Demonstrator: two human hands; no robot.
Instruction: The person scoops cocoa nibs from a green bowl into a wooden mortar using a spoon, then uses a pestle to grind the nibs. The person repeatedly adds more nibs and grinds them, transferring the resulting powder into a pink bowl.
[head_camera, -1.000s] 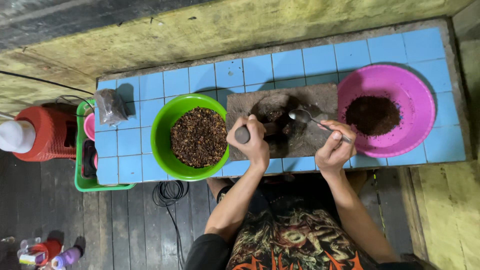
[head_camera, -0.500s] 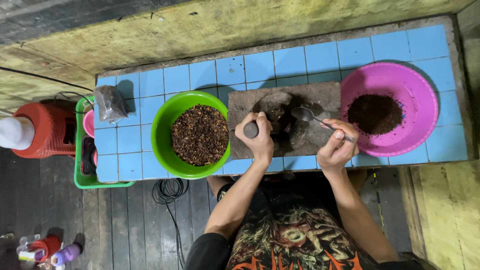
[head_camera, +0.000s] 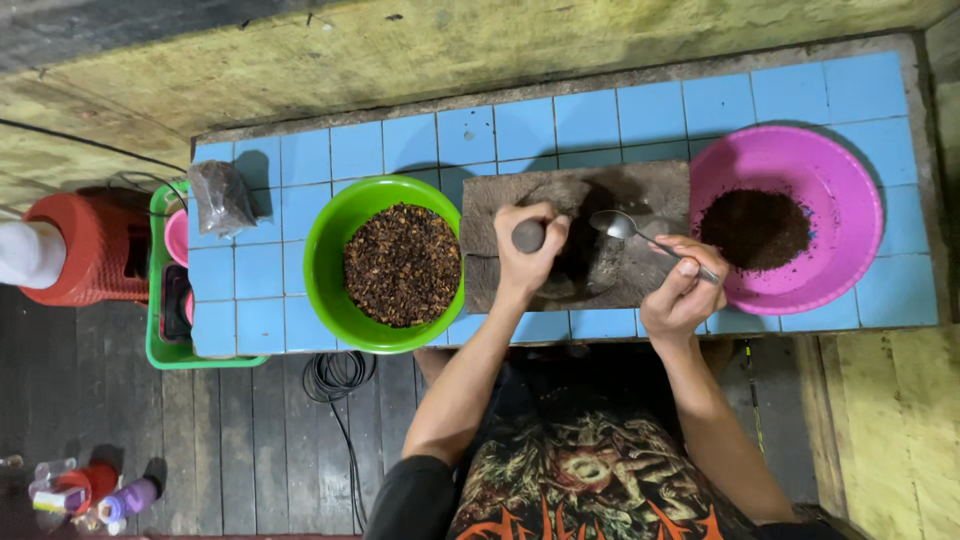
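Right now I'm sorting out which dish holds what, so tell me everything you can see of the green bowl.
The green bowl is round, bright green and looks like plastic, with a smooth rim. It stands upright on the blue tiled counter, left of the dark grinding stone and almost against its edge. It is filled roughly halfway with coarse, dark brown bits, heaped in the middle. Neither hand touches it; the left hand is the nearest, gripping a stone roller on the slab.

Blue-tiled counter (head_camera: 600, 110) — 2 bowls (head_camera: 330, 240), grinding slab (head_camera: 640, 185), bag (head_camera: 222, 195)
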